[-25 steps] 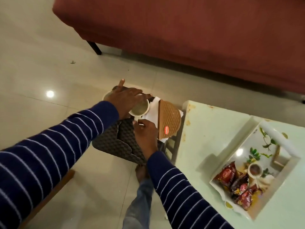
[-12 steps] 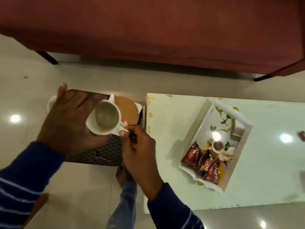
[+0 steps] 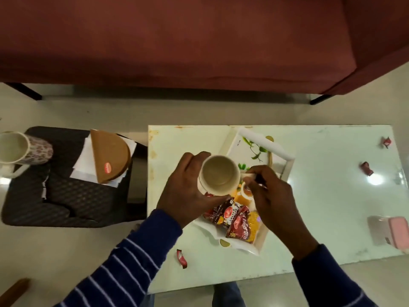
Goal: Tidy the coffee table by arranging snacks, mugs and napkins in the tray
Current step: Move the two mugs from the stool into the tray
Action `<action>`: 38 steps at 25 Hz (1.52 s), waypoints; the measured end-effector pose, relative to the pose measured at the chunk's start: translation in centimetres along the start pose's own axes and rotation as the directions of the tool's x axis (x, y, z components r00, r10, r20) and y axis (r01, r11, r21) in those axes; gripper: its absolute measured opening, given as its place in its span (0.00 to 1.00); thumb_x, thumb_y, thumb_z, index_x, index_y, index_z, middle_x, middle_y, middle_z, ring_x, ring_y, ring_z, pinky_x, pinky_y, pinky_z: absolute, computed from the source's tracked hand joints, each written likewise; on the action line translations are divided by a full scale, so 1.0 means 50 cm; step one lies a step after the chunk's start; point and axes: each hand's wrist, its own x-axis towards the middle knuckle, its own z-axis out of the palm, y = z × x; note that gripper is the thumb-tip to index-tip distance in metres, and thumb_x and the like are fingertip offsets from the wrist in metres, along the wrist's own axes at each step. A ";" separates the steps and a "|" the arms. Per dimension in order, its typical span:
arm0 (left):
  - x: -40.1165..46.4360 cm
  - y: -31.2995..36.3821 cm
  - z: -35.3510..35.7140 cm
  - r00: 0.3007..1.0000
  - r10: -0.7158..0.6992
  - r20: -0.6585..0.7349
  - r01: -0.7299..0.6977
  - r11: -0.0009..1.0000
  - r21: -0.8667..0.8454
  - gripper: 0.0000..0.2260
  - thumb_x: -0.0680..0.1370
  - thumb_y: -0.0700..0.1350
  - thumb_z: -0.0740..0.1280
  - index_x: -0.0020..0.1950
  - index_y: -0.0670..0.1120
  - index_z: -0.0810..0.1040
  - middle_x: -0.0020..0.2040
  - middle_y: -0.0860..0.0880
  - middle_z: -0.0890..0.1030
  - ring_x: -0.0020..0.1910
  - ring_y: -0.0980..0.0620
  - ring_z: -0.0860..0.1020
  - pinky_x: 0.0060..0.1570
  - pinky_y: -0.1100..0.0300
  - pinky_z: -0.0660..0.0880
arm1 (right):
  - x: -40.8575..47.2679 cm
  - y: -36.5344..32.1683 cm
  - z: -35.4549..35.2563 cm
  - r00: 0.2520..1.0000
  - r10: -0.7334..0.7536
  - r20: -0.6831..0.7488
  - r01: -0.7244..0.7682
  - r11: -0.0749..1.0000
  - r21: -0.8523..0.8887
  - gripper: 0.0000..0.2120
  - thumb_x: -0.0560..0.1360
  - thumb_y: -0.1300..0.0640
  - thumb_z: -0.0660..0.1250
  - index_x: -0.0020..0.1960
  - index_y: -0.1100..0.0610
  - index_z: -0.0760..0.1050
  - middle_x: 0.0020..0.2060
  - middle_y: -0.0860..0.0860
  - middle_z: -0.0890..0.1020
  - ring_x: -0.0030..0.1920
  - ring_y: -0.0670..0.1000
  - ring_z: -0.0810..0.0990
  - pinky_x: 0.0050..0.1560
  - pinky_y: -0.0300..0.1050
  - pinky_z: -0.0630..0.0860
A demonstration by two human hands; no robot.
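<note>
Your left hand [image 3: 188,191] wraps the side of the mug [image 3: 219,175], fingers curled round its wall, and your right hand [image 3: 272,200] pinches its handle between thumb and fingertips. The mug is upright, mouth up and empty as far as can be seen, and it hangs over the middle of the tray [image 3: 287,167] on the table [image 3: 321,196].

The near end of the tray is crowded with snack packets [image 3: 234,218], and a small cup [image 3: 246,189] sits just beside the mug's handle. The far end, with the leaf print, looks bare. That is likely the better landing spot, so carry the mug a little away from you before lowering it. Keep it level, set the base flat on the tray floor, not on a packet, and turn the handle clear of the small cup and the tray's wall. Release the handle only when the base feels steady.

A second mug [image 3: 20,149] and the napkins [image 3: 83,160] under a brown holder [image 3: 109,158] wait on the stool [image 3: 66,196] to your left.
</note>
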 end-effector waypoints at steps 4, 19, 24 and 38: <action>0.045 0.014 0.141 1.000 -0.003 0.018 0.005 0.996 -0.094 0.37 0.61 0.61 0.79 0.65 0.48 0.73 0.57 0.54 0.72 0.53 0.56 0.75 0.47 0.55 0.81 | 0.056 0.128 -0.090 0.995 0.031 0.091 -0.028 0.999 -0.034 0.05 0.78 0.60 0.68 0.50 0.51 0.74 0.44 0.37 0.81 0.47 0.29 0.79 0.44 0.21 0.72; 0.185 -0.006 0.476 0.839 -0.467 -0.279 0.457 0.883 -0.103 0.38 0.56 0.63 0.81 0.57 0.46 0.70 0.52 0.48 0.80 0.49 0.48 0.80 0.39 0.57 0.77 | 0.316 0.395 -0.040 0.980 0.105 0.167 -0.121 0.989 0.088 0.18 0.83 0.55 0.59 0.71 0.60 0.71 0.61 0.58 0.81 0.60 0.56 0.81 0.63 0.57 0.77; 0.201 -0.003 0.508 0.848 -0.414 -0.331 0.416 0.907 -0.066 0.38 0.59 0.63 0.80 0.59 0.45 0.69 0.54 0.47 0.78 0.50 0.48 0.78 0.40 0.56 0.79 | 0.356 0.413 -0.028 0.988 0.102 0.118 -0.112 0.990 0.082 0.18 0.83 0.53 0.59 0.70 0.59 0.72 0.64 0.54 0.79 0.61 0.52 0.79 0.63 0.53 0.77; 0.082 -0.044 0.286 0.964 -0.179 -0.197 0.152 0.978 -0.144 0.30 0.68 0.48 0.79 0.65 0.46 0.70 0.61 0.50 0.71 0.45 0.55 0.76 0.45 0.67 0.75 | 0.197 0.264 0.028 0.926 0.021 -0.378 0.039 0.988 0.151 0.15 0.80 0.53 0.63 0.66 0.51 0.72 0.61 0.43 0.79 0.56 0.40 0.79 0.48 0.30 0.76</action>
